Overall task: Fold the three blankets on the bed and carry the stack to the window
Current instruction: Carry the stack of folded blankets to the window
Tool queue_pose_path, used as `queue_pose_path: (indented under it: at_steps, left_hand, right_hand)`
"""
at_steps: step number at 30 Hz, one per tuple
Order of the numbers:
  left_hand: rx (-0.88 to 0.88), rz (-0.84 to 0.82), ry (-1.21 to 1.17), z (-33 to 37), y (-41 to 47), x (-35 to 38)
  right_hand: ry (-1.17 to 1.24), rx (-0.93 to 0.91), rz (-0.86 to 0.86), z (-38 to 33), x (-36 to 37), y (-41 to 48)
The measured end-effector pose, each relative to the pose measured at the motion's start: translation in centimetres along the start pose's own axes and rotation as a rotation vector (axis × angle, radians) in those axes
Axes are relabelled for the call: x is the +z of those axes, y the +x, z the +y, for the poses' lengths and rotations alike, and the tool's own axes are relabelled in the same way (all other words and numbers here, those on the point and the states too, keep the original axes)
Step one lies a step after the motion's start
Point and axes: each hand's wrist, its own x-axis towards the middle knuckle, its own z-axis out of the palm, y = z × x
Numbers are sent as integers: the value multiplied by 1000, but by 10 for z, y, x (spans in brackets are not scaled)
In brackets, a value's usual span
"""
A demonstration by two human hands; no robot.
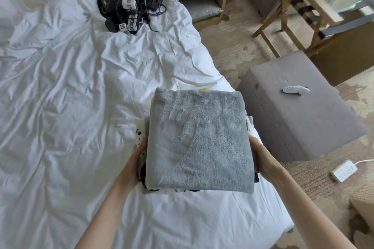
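Stack (199, 168) of three folded blankets is held above the bed's (60, 107) right edge: grey blanket (198, 127) on top, spotted one (139, 131) under it, a yellow edge (204, 88) at the far side. Left hand (139, 159) grips the left side, right hand (263, 157) the right; fingers are hidden underneath. Grey ottoman (299, 127) just beside the bed, white controller (295, 89) on it.

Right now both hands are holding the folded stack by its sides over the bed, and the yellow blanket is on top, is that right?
Not quite: the head view shows the grey blanket on top; only a yellow sliver shows at the far edge of the stack. The left hand and right hand do hold the stack by its sides over the bed.
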Motion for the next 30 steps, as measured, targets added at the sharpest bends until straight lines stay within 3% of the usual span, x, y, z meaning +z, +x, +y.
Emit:
queue_pose_path:
  at_steps: [5,9,17,27,30]
  left_hand:
    - [101,-108,-52,47,-1,27]
    - [178,-258,43,93,-8,65]
    - [289,-396,239,143,-58,205]
    - [277,-612,424,88,-107,440]
    - [297,-605,430,52,-115,516]
  right_hand:
    - [70,-101,128,-41,-4,-34]
    - [130,-202,208,-73,-22,-71]
    - [205,-399,399,-105,-96,-169]
    - [288,-489,476,-85,-268,-316]
    - [340,-523,596,-72,-335,-349]
